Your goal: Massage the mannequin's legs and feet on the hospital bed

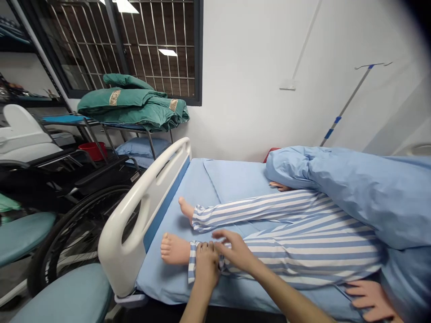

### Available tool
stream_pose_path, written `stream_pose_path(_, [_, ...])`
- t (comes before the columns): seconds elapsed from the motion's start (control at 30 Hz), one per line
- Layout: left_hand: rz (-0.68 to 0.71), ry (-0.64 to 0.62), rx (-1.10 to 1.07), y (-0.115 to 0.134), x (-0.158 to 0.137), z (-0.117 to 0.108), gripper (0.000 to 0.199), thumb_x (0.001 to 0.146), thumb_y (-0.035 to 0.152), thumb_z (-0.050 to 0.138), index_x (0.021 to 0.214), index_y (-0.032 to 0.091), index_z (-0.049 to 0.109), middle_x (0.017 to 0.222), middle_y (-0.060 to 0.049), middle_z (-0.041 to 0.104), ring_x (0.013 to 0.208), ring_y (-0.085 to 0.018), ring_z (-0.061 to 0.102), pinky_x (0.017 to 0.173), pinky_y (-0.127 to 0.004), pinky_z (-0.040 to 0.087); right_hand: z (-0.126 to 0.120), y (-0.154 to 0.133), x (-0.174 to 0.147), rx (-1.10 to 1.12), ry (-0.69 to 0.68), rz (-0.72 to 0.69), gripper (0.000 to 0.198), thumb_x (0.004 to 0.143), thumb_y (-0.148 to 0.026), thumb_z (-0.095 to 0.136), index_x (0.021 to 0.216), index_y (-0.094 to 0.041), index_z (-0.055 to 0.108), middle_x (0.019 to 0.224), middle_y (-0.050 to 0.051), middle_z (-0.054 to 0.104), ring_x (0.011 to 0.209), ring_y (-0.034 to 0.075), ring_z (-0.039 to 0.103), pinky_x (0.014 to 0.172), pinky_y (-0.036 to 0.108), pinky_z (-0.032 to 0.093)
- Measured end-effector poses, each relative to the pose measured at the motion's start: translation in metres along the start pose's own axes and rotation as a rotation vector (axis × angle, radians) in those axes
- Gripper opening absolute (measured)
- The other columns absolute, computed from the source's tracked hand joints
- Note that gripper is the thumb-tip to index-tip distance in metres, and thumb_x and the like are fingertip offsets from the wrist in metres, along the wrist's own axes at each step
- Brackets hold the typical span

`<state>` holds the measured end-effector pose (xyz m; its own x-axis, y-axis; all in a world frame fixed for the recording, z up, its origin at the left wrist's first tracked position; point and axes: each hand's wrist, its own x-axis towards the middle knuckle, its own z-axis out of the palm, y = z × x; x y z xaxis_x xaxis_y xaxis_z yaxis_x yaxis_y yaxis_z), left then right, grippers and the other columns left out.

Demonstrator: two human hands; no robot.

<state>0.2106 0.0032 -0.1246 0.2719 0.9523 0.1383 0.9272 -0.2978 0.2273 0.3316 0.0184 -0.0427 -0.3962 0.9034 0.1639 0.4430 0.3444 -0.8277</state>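
The fingers of my left hand point(207, 264) lie bent over the striped trouser leg point(269, 251), close to its cuff; whether they pinch the cloth, I cannot tell. My right hand point(237, 251) is just beside, a little farther up the shin, its fingers apart. The leg stretches lengthwise on the blue sheet point(232, 175), so my left hand is the nearer one to the bare foot point(175, 249), which lies toward the white footboard point(116, 233). Beyond this board stands a wheelchair point(101, 172), and green bedding point(141, 105) is piled before the window point(198, 58).
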Motion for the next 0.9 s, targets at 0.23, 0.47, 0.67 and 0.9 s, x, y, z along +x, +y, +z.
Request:
stream_pose_path(0.23, [-0.073, -0.027, -0.086, 0.003, 0.001, -0.001, 0.042, 0.055, 0.008, 0.047, 0.096, 0.015, 0.054, 0.093, -0.011, 0.051, 0.085, -0.025, 0.041, 0.081, -0.042, 0.024, 0.06, 0.002, 0.16, -0.178, 0.223, 0.095, 0.037, 0.086, -0.019, 0.022, 0.11, -0.014, 0.05, 0.109, 0.006, 0.057, 0.103, 0.014, 0.049, 0.086, 0.024, 0.036])
stream_pose_path(0.47, [-0.066, -0.036, -0.132, 0.001, 0.003, 0.011, 0.031, 0.059, 0.015, 0.049, 0.088, 0.019, 0.058, 0.088, -0.011, 0.053, 0.085, -0.027, 0.04, 0.08, -0.045, 0.025, 0.081, 0.028, 0.179, -0.499, 0.012, 0.238, 0.04, 0.088, -0.028, 0.024, 0.097, -0.011, 0.059, 0.096, 0.014, 0.062, 0.089, 0.02, 0.057, 0.075, 0.029, 0.037])
stream_pose_path(0.67, [-0.128, -0.038, -0.047, 0.002, 0.005, 0.011, 0.051, 0.053, 0.008, 0.047, 0.103, 0.016, 0.051, 0.097, -0.01, 0.05, 0.091, -0.025, 0.04, 0.09, -0.044, 0.021, 0.05, 0.063, 0.143, -0.714, -0.031, 0.195, 0.033, 0.084, -0.02, 0.033, 0.089, -0.008, 0.063, 0.095, 0.018, 0.062, 0.098, 0.026, 0.053, 0.086, 0.041, 0.026])
stream_pose_path(0.9, [-0.236, 0.012, -0.43, 0.005, 0.007, -0.001, 0.067, 0.049, 0.012, 0.052, 0.115, 0.015, 0.04, 0.122, -0.013, 0.04, 0.119, -0.031, 0.025, 0.102, -0.046, 0.009, 0.052, 0.047, 0.137, -0.758, -0.077, 0.187, 0.032, 0.084, -0.023, 0.034, 0.092, -0.011, 0.062, 0.096, 0.017, 0.063, 0.094, 0.025, 0.056, 0.085, 0.04, 0.03])
